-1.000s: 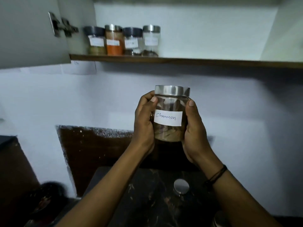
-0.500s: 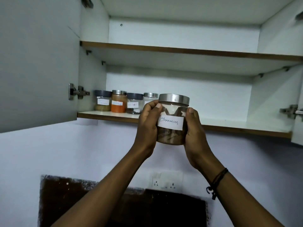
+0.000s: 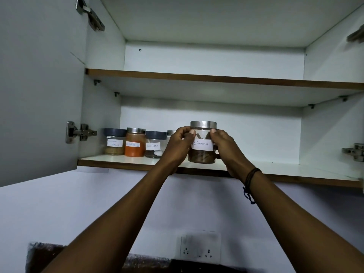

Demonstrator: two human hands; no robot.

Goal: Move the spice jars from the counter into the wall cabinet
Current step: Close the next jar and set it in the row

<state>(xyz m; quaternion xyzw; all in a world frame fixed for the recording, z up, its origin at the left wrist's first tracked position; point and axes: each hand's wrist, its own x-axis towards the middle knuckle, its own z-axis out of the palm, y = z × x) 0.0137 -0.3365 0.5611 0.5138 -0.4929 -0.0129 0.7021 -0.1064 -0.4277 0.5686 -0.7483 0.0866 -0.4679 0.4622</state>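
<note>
Hands: left hand (image 3: 178, 147) and right hand (image 3: 224, 148), fingers clamped on one cinnamon jar (image 3: 202, 145).
Lower shelf (image 3: 122, 160): four jars (image 3: 135, 142) in a row.

A white paper label on the glass jar (image 3: 202, 146) between my hands reads "Cinnamon" in handwriting. On the cabinet's lower shelf (image 3: 122, 159), the dark-lidded jar (image 3: 154, 144) beside my left hand (image 3: 178, 148) carries a label that appears to read "Black Pepper". The far-left jar (image 3: 114, 142) has a two-line label ending in "Masala"; its first line is illegible. The label on the orange-filled jar (image 3: 135, 143) cannot be read.
</note>
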